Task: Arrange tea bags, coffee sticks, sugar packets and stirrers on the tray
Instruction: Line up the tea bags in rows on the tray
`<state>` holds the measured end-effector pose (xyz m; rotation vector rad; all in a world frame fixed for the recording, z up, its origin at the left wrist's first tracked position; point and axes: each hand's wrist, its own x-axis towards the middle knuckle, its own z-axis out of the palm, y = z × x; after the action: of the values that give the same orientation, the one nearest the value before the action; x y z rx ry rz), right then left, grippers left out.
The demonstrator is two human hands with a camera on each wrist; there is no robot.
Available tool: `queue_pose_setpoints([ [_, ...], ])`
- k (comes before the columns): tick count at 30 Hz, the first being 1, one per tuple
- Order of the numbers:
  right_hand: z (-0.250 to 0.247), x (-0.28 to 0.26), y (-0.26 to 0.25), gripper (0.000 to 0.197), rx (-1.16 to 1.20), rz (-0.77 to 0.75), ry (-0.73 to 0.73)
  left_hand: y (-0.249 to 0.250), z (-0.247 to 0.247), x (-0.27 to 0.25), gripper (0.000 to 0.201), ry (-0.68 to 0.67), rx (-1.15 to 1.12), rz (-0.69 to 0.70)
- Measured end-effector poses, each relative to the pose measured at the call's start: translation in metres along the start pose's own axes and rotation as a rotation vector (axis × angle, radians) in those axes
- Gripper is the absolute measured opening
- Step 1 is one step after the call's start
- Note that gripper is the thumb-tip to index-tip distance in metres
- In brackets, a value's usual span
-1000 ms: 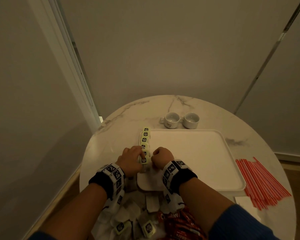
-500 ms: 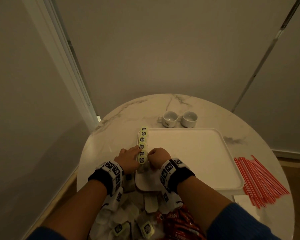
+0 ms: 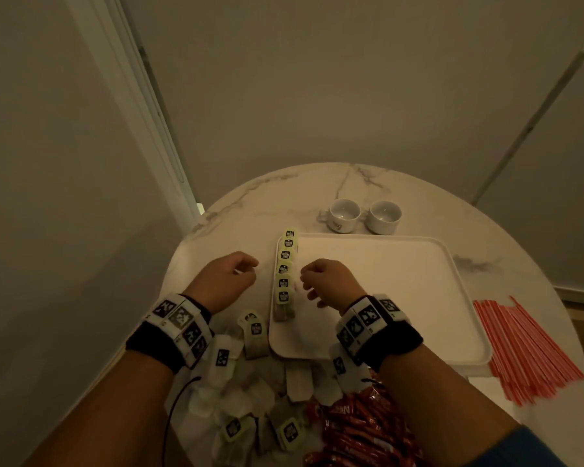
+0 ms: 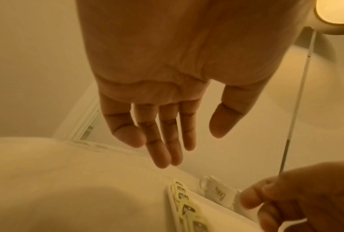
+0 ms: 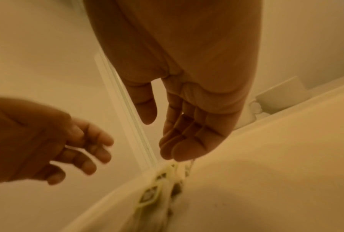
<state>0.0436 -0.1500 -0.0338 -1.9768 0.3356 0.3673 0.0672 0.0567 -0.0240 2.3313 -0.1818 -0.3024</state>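
Note:
A row of several tea bags with green tags (image 3: 285, 267) lies along the left edge of the white tray (image 3: 402, 281); the same tea bags (image 4: 184, 202) (image 5: 161, 185) show in both wrist views. My left hand (image 3: 230, 278) hovers just left of the row, fingers relaxed and empty (image 4: 167, 138). My right hand (image 3: 324, 281) hovers just right of it over the tray, fingers loosely extended and empty (image 5: 179, 138). Loose tea bags (image 3: 250, 392) pile at the table's near edge, with red coffee sticks (image 3: 361, 429) beside them. Red-striped stirrers (image 3: 526, 348) lie right of the tray.
Two white cups (image 3: 364, 215) stand behind the tray on the round marble table (image 3: 284, 193). A white packet (image 3: 299, 382) lies below the tray's near edge. Walls stand close behind and to the left.
Both hands have let go of the nearest tea bag in the row and drawn apart, left hand leftward and right hand rightward. Their fingers have opened.

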Motion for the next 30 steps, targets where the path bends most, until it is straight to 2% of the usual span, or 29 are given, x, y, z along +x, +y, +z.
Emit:
queue_pose_setpoints([
  [2, 0.002, -0.006, -0.003, 0.020, -0.002, -0.027, -0.029, -0.007, 0.000, -0.007, 0.024, -0.007, 0.111, -0.044],
  [6, 0.010, -0.013, 0.000, 0.019, -0.078, -0.075, -0.085, -0.021, 0.024, -0.011, 0.057, -0.260, 0.550, -0.156],
  [9, 0.015, -0.013, 0.005, 0.022, -0.171, -0.110, -0.101, -0.024, 0.039, -0.012, 0.050, -0.310, 0.644, -0.160],
  [12, 0.019, -0.014, 0.010, 0.022, -0.222, -0.118, -0.118, -0.021, 0.042, -0.012, 0.029, -0.323, 0.618, -0.117],
  [15, 0.021, -0.018, 0.013, 0.022, -0.253, -0.146, -0.126, -0.014, 0.033, -0.010, 0.010, -0.311, 0.440, -0.084],
  [20, 0.025, -0.032, 0.010, 0.027, -0.182, -0.182, -0.220, 0.007, 0.018, -0.013, 0.020, -0.237, 0.127, 0.064],
  [24, 0.023, -0.035, 0.011, 0.016, -0.066, -0.161, -0.226, 0.017, 0.016, -0.015, 0.027, -0.237, -0.088, 0.068],
  [27, 0.017, -0.033, 0.012, 0.006, -0.041, -0.101, -0.228, 0.018, 0.020, -0.013, 0.029, -0.221, -0.130, 0.028],
  [30, 0.012, -0.025, 0.019, 0.009, 0.015, 0.009, -0.146, 0.015, 0.026, -0.009, 0.023, -0.115, -0.046, -0.002],
])
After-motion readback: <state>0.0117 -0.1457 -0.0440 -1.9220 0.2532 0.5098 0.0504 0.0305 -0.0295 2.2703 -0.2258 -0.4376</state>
